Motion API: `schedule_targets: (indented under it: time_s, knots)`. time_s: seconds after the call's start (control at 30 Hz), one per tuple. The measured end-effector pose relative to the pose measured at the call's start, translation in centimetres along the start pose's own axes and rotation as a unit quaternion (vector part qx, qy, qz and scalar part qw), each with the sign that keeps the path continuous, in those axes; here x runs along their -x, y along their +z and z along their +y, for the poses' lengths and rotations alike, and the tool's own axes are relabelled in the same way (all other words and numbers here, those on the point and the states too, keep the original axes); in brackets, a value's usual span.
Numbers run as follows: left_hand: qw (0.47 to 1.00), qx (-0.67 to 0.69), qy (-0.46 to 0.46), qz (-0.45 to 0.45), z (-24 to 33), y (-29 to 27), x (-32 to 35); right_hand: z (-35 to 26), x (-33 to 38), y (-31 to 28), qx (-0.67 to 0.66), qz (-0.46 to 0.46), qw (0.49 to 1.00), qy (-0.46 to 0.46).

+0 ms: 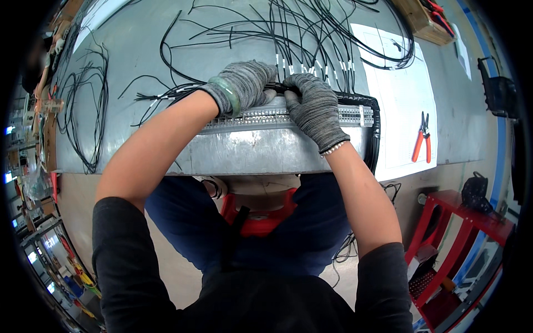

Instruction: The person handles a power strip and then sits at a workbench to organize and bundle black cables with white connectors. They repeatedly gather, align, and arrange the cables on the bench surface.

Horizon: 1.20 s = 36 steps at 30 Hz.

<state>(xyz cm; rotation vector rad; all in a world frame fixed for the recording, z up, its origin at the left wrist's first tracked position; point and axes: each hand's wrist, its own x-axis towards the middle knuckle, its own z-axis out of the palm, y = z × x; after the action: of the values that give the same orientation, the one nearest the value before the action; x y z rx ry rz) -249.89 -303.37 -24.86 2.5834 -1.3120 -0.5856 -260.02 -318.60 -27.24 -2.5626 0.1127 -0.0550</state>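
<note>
Both my hands wear grey knit gloves and meet over a bundle of black wires point(189, 87) behind a long grey terminal strip point(266, 117). My left hand point(242, 83) is curled round the bundle, its fingertips turned toward the right hand. Close beside it, my right hand point(315, 102) pinches the same bundle with bent fingers. The gloves hide the part of the bundle between them. White-labelled wire ends point(326, 72) fan out just beyond my hands. Along the strip's right end, a black wrapped cable point(376, 130) bends down over the table edge.
Loose black wires point(244, 30) spread over the far side of the grey metal table point(222, 155). A wire coil point(102, 111) lies at left. Red-handled cutters point(423, 139) rest on a paper sheet point(397, 100) at right. A wooden box point(425, 25) stands far right, a red rack point(461, 222) below.
</note>
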Motion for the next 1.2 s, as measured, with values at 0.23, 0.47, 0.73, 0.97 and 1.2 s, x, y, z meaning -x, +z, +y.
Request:
schedule_targets:
  time_s: [0.23,0.47,0.73,0.97,1.2]
  knots:
    - [0.995,-0.101,0.025,0.011,0.5,0.8,0.1,0.4,0.1,0.0,0.005,0.001,1.0,0.003]
    - [0.985,-0.169,-0.015,-0.041,0.6,0.5,-0.6,0.1,-0.4,0.0,0.012,-0.025,1.0,0.007]
    - [0.974,-0.184,0.015,-0.132,0.8,-2.5,-2.3,0.3,-0.4,0.2,0.051,-0.011,0.999,0.004]
    - [0.972,-0.22,0.061,-0.062,-0.8,-0.9,-2.7,-0.2,-0.6,-0.2,0.064,-0.067,0.996,0.016]
    - [0.954,-0.282,0.056,-0.088,-0.2,-1.3,-2.2,-0.7,-1.1,-0.5,0.052,-0.08,0.994,0.056]
